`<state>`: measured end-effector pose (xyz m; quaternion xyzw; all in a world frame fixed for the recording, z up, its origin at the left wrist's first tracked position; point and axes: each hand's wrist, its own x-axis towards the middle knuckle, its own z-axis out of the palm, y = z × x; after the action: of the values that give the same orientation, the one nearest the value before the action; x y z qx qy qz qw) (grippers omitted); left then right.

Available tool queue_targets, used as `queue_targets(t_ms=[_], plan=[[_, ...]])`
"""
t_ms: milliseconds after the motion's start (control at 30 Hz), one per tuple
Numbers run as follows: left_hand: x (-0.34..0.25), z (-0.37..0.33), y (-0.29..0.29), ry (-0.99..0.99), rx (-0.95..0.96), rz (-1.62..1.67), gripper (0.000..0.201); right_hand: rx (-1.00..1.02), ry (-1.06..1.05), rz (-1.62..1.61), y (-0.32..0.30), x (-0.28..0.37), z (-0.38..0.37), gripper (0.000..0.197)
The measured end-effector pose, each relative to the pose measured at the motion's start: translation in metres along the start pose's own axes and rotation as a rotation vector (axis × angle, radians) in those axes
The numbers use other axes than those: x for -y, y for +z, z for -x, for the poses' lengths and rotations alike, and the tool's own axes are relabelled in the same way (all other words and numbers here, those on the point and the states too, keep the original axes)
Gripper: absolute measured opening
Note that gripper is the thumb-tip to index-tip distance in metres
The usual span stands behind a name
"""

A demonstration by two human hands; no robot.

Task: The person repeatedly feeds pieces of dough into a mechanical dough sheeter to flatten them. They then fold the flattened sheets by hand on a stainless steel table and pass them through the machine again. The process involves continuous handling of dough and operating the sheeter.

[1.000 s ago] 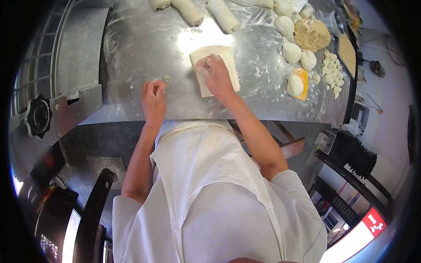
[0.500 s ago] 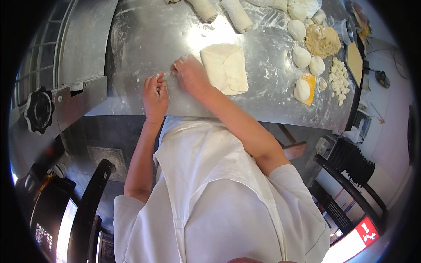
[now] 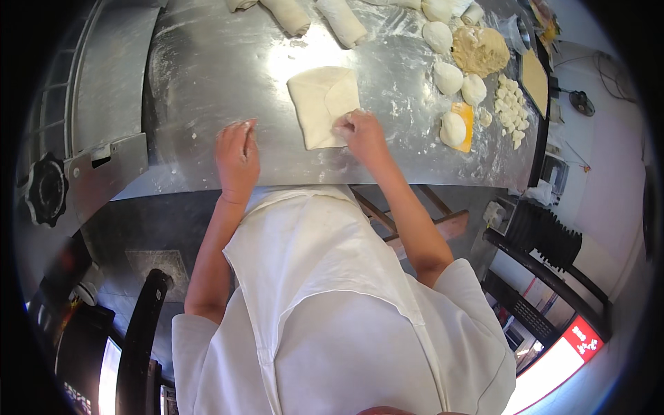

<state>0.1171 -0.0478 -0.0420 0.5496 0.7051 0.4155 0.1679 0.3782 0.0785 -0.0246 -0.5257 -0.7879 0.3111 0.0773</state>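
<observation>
A folded, roughly square sheet of pale dough (image 3: 315, 104) lies flat on the metal worktable (image 3: 207, 76), a curved seam showing on its top. My right hand (image 3: 366, 138) is at the sheet's lower right edge. Its fingers are pinched together over the dough; whether they grip it is hidden. Left of the sheet and apart from it, my left hand (image 3: 236, 160) is held low over the table near its front edge. Its floury fingers are curled in toward the thumb, and what they hold, if anything, does not show.
Rolled dough pieces (image 3: 342, 24) lie at the far side. To the right are several round dough balls (image 3: 448, 78), a tan dough mass (image 3: 481, 52), small dough bits (image 3: 512, 107) and an orange card (image 3: 465, 124) under one ball. A machine with a black knob (image 3: 47, 189) stands left.
My right hand has moved right, from beside my left hand across to the dough sheet's lower right edge. My left hand stays left of the sheet. The whole view has shifted slightly.
</observation>
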Motion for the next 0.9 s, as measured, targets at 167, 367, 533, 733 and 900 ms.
queue_targets(t_ms=[167, 367, 533, 733, 900], plan=[[-0.029, -0.010, 0.031, 0.287, 0.213, -0.082, 0.033, -0.072, 0.042, 0.053, 0.002, 0.024, -0.002, 0.014], [-0.045, 0.001, 0.055, 0.444, 0.596, -0.254, 0.054, -0.170, 0.223, -0.373, -0.018, 0.015, 0.008, 0.017], [-0.059, 0.007, 0.056, 0.372, 0.597, -0.297, 0.060, -0.121, 0.056, -0.158, 0.000, -0.007, 0.003, 0.016], [-0.075, -0.009, 0.048, 0.300, 0.779, -0.383, 0.061, -0.119, 0.111, -0.286, -0.030, 0.000, 0.000, 0.011], [-0.093, -0.052, 0.091, 0.400, 0.424, -0.260, 0.062, -0.437, 0.279, -0.556, -0.042, -0.032, 0.015, 0.007]])
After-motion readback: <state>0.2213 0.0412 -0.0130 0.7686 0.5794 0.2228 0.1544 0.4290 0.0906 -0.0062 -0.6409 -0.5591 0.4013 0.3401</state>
